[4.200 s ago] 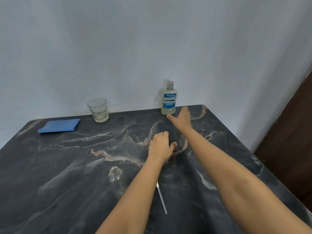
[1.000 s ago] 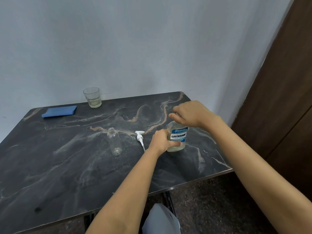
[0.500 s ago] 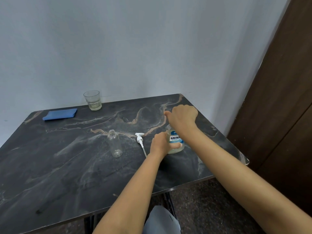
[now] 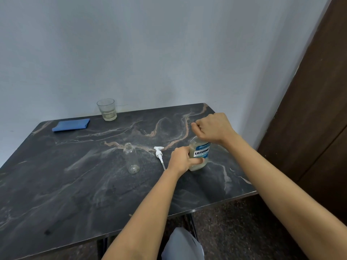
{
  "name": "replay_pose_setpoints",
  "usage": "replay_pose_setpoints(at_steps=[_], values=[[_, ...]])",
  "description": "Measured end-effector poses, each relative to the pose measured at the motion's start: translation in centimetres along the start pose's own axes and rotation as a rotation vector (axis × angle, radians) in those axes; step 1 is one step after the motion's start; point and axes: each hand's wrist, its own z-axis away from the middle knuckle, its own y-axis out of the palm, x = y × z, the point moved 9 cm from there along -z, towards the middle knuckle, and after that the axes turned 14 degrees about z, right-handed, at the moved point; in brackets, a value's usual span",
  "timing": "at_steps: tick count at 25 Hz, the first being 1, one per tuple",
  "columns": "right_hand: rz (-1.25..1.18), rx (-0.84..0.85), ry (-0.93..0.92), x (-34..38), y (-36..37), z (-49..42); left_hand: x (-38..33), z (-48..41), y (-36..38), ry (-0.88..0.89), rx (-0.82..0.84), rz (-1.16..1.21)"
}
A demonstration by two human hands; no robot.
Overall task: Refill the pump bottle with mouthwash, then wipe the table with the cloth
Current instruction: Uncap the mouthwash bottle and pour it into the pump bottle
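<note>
A person seated at a dark marble-patterned table (image 4: pixel 75 194) holds a mouthwash bottle (image 4: pixel 199 153) with both bare hands. The bottle stands upright on the table's right side, near the front edge, with pale liquid inside and its blue label facing the camera.

The left hand (image 4: pixel 180 160) wraps the bottle's lower body from the left, with the thumb pressed across the front just under the label. The right hand (image 4: pixel 212 128) is closed in a fist over the bottle's top. Its fingers curl down around the neck and hide the cap, so whether the cap is on cannot be told.

The clear pump bottle (image 4: pixel 132 158) stands upright and uncapped near the table's middle, left of the hands. Its white pump head (image 4: pixel 159 152) lies flat between it and the left hand, with the dip tube running toward the left wrist.

A folded blue cloth (image 4: pixel 71 124) lies at the far left, close to the wall (image 4: pixel 150 53). A glass (image 4: pixel 107 109) with a little pale liquid stands just right of it. A brown door (image 4: pixel 319 109) fills the right side, and a grey-clad knee (image 4: pixel 184 244) shows below the table edge.
</note>
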Motion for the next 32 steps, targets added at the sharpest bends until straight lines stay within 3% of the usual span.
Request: replay_pose_setpoints(at_steps=[3, 10, 14, 18, 20, 25, 28, 30, 32], values=[[-0.037, -0.027, -0.07, 0.1, 0.2, -0.3, -0.1, -0.1, 0.0, 0.004, 0.004, -0.005], [-0.266, -0.067, -0.424, 1.7, -0.8, 0.3, 0.6, -0.2, 0.1, -0.014, 0.083, 0.036], [-0.561, 0.203, -0.354, 0.3, -0.5, 0.5, 0.6, 0.0, 0.1, -0.017, 0.043, 0.043], [-0.149, 0.427, -0.236, 0.1, 0.2, 0.3, 1.1, -0.1, 0.0, -0.051, 0.041, 0.047], [-0.134, 0.532, -0.198, 0.2, 0.4, 0.2, 1.2, 0.0, 0.1, -0.055, 0.044, 0.057], [-0.403, 0.455, -0.267, -0.8, -0.9, 0.2, 1.0, -0.1, 0.1, -0.024, 0.04, 0.024], [-0.721, 0.296, -0.09, -3.6, -0.3, 1.3, 0.7, 0.0, 0.1, 0.009, 0.038, 0.001], [-1.103, 0.16, 0.201, -5.5, 1.4, 3.8, 0.6, 0.3, 0.2, 0.013, 0.049, 0.028], [-1.317, 0.077, 0.503, -6.2, 5.3, 7.4, 0.4, 0.6, 0.2, 0.014, 0.058, 0.043]])
